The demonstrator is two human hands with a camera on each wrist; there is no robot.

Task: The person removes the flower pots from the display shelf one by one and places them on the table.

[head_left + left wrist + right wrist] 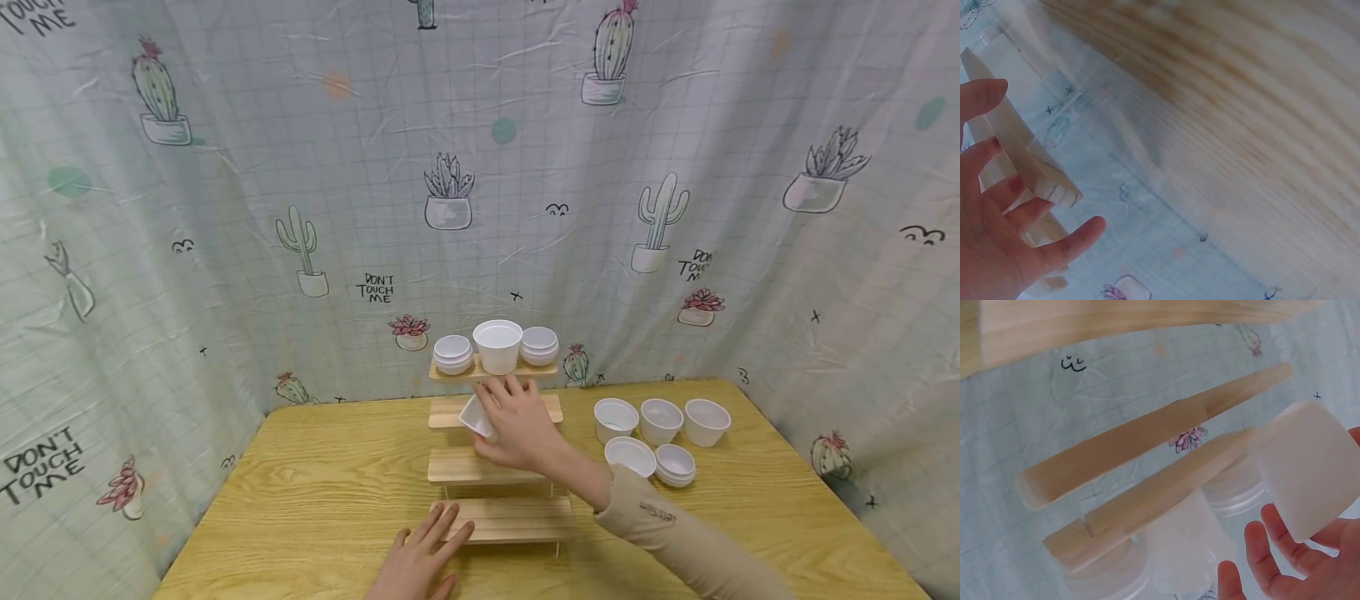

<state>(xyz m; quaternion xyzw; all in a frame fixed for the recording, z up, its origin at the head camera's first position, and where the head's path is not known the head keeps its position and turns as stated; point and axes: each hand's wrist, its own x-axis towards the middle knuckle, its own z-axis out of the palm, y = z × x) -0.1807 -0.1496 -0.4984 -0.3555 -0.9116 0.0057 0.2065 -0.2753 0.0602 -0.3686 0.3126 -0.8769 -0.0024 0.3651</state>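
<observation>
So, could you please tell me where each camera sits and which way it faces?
Head: above, facing forward and down at the stepped wooden shelf; both hands show.
Left wrist: at the left hand, facing the shelf edge and table.
Right wrist: below the shelf boards, facing up; right hand holds a white cup.
All share the shelf.

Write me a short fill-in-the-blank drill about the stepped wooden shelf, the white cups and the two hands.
1. The right hand holds a white cup at the ____ step from the top of the wooden shelf.
2. The top step carries ____ stacks of white cups.
3. The left hand rests flat on the ____.
4. The loose cups on the table stand to the ____ of the shelf.

Missing words: second; three; table; right
</observation>
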